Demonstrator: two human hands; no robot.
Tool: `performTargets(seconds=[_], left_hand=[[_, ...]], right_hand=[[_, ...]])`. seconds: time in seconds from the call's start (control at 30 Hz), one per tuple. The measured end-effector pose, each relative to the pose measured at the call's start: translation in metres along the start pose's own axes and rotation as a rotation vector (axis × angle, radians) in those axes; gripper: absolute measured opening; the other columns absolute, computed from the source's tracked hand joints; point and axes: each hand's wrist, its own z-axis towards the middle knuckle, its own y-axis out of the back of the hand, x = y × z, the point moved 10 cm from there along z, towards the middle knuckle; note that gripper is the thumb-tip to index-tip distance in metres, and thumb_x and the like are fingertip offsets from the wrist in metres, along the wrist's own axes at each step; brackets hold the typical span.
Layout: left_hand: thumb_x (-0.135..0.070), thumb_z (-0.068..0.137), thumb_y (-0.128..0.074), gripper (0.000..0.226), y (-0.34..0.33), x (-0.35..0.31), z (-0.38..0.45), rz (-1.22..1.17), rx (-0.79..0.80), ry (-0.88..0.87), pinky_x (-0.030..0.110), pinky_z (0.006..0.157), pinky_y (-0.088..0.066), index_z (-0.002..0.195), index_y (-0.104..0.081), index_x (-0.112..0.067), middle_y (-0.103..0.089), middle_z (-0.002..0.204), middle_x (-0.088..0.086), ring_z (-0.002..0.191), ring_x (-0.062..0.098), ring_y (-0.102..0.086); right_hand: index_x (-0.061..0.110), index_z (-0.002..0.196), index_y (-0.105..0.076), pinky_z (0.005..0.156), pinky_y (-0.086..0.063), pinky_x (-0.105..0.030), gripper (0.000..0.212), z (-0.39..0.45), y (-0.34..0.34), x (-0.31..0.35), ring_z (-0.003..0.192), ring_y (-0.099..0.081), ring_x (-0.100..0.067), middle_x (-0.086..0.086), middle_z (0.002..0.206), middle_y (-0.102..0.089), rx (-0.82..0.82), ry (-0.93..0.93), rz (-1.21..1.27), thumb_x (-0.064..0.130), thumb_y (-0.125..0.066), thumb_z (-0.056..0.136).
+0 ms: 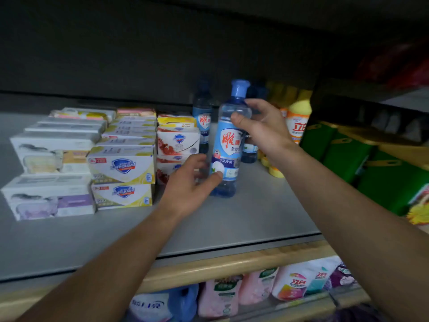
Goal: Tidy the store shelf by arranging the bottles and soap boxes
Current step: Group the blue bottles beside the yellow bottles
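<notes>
A clear bottle point(228, 140) with a blue cap and a blue label stands upright on the grey shelf point(243, 219), just to the right of the stacked soap boxes point(120, 168). The right hand point(262, 126) grips it near the shoulder — thumb on the front, fingers curled round the far side. The left hand point(190, 184) holds it low down, thumb pressed on the label and fingers bent round the left side. More blue bottles point(202, 117) stand behind it, and an orange-labelled bottle with a yellow top point(298, 119) stands further right — near green packs point(362, 159). Soft refill pouches point(294, 284) sit on the shelf below.
</notes>
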Motion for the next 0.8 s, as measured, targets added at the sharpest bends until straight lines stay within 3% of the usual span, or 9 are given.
performTargets(seconds=[0.1,0.2,0.3,0.4,0.47,0.57,0.7,0.8], left_hand=[[-0.044,0.076,-0.069,0.050,-0.015,-0.008,-0.007,-0.220,0.160,0.018,0.039,0.096,-0.051,0.122,-0.056,-0.028,-0.068,0.117,-0.008,0.108,0.010,-0.064],[-0.039,0.075,-0.068,0.048,-0.022,-0.012,-0.015,-0.292,0.238,0.029,0.037,0.092,-0.055,0.121,-0.057,-0.027,-0.071,0.112,-0.006,0.104,0.011,-0.067],[-0.030,0.074,-0.072,0.048,-0.022,-0.010,-0.020,-0.376,0.259,0.089,0.041,0.084,-0.057,0.119,-0.061,-0.017,-0.074,0.105,0.004,0.095,0.022,-0.071],[-0.027,0.069,-0.072,0.052,-0.033,0.000,-0.030,-0.657,0.335,0.321,0.049,0.078,-0.056,0.115,-0.063,-0.004,-0.073,0.092,0.016,0.075,0.030,-0.071],[-0.033,0.065,-0.070,0.050,-0.044,0.003,-0.039,-0.801,0.431,0.478,0.048,0.066,-0.060,0.105,-0.066,-0.003,-0.072,0.087,0.021,0.069,0.035,-0.070],[-0.038,0.060,-0.073,0.053,-0.053,0.006,-0.047,-0.930,0.516,0.621,0.044,0.058,-0.058,0.094,-0.071,0.001,-0.070,0.086,0.026,0.068,0.039,-0.070],[-0.037,0.059,-0.077,0.063,-0.055,0.007,-0.047,-1.014,0.534,0.651,0.047,0.060,-0.058,0.105,-0.062,0.004,-0.068,0.084,0.025,0.070,0.034,-0.070],[-0.035,0.056,-0.078,0.060,-0.055,0.009,-0.046,-0.968,0.561,0.636,0.046,0.059,-0.058,0.100,-0.065,0.003,-0.068,0.085,0.026,0.069,0.036,-0.070]], right_hand=[[0.029,0.104,-0.064,0.076,-0.060,-0.039,0.027,-0.014,-0.004,0.000,0.085,-0.073,-0.015,0.004,0.095,-0.075,0.016,-0.055,0.120,0.033,-0.077,0.081],[0.032,0.103,-0.064,0.058,-0.057,-0.027,0.030,-0.025,-0.014,-0.008,0.075,-0.073,-0.007,0.009,0.089,-0.075,0.022,-0.106,0.170,0.044,-0.074,0.078],[0.030,0.110,-0.061,0.069,-0.060,-0.034,0.038,-0.032,-0.027,-0.031,0.080,-0.074,-0.011,0.005,0.096,-0.075,0.024,-0.215,0.227,0.052,-0.070,0.080],[0.021,0.125,-0.057,0.087,-0.058,-0.048,0.049,-0.038,-0.049,-0.056,0.095,-0.073,-0.024,-0.006,0.107,-0.074,0.076,-0.385,0.467,0.046,-0.069,0.085],[0.016,0.128,-0.057,0.079,-0.060,-0.046,0.051,-0.038,-0.055,-0.064,0.091,-0.074,-0.026,-0.010,0.102,-0.075,0.066,-0.429,0.552,0.041,-0.070,0.085],[0.013,0.115,-0.061,0.064,-0.060,-0.040,0.046,-0.041,-0.055,-0.078,0.077,-0.075,-0.025,-0.008,0.085,-0.076,0.021,-0.493,0.445,0.042,-0.072,0.082],[0.014,0.102,-0.061,0.061,-0.060,-0.038,0.037,-0.046,-0.059,-0.088,0.072,-0.075,-0.025,-0.007,0.076,-0.076,0.041,-0.566,0.430,0.044,-0.071,0.083],[0.016,0.098,-0.066,0.064,-0.060,-0.040,0.025,-0.049,-0.060,-0.085,0.075,-0.075,-0.025,-0.009,0.082,-0.076,0.073,-0.533,0.560,0.038,-0.069,0.086]])
